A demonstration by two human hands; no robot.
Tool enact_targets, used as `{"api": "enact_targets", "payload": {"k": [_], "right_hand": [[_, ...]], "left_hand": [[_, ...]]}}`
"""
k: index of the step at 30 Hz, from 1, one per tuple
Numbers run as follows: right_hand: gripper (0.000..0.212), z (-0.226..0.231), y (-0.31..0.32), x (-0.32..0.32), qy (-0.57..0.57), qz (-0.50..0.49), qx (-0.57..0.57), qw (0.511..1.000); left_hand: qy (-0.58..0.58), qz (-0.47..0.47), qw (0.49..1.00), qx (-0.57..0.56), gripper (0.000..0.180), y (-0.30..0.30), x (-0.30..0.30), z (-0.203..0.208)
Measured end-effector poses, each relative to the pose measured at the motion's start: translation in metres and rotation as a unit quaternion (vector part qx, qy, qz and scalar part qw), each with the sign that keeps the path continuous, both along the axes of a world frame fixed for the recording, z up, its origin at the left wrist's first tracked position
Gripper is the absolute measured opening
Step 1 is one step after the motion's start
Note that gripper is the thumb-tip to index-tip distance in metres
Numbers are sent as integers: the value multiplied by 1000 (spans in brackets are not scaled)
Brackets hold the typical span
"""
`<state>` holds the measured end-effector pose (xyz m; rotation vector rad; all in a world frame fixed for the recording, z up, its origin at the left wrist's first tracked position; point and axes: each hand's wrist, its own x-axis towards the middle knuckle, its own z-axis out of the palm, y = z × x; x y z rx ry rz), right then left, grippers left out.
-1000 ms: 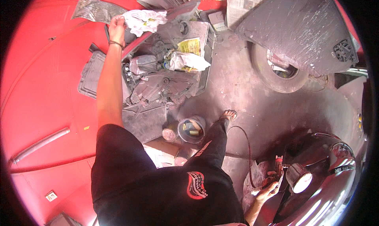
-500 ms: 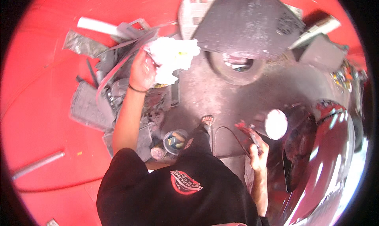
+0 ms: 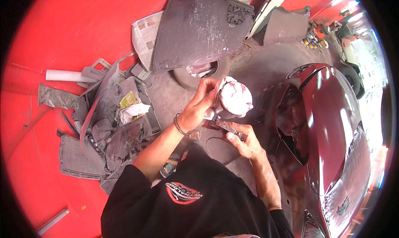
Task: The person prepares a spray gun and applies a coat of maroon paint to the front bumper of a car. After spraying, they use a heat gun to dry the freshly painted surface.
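Observation:
In front of my body my right hand (image 3: pixel 246 141) is closed around the handle of a paint spray gun (image 3: pixel 230 129). On top of the gun sits a round cup (image 3: pixel 237 97) with a white lid streaked with dark red. My left hand (image 3: pixel 198 106) presses a white cloth (image 3: pixel 210 113) against the left side of the cup, its fingers curled around the edge. Part of the cloth is hidden behind the hand and cup.
Grey car trim pieces (image 3: pixel 83 155) lie piled at left, a white rag (image 3: pixel 134 112) on top. A large dark panel (image 3: pixel 199 30) leans over a tire (image 3: pixel 183 78) ahead. A dark red car body part (image 3: pixel 332 101) stands close on my right.
My left hand has come from the pile to the cup with white cloth in it, while a white rag shows on the pile. The spray gun has moved left and up to meet it.

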<state>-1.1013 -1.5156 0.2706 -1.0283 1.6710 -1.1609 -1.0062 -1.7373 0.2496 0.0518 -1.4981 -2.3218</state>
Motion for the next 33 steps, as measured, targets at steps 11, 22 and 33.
{"api": "enact_targets", "payload": {"k": [11,22,33], "right_hand": [[48,31,20,-14,-66,-17,-30,997],[49,-8,29,11,69,-77,15,994],[43,-89,127,44,7,-210,81,974]], "left_hand": [[-7,-292,955,57,37,-12,-62,11],[-168,-179,960,134,38,28,-42,-71],[-507,304,800,101,57,97,180,-301]]}}
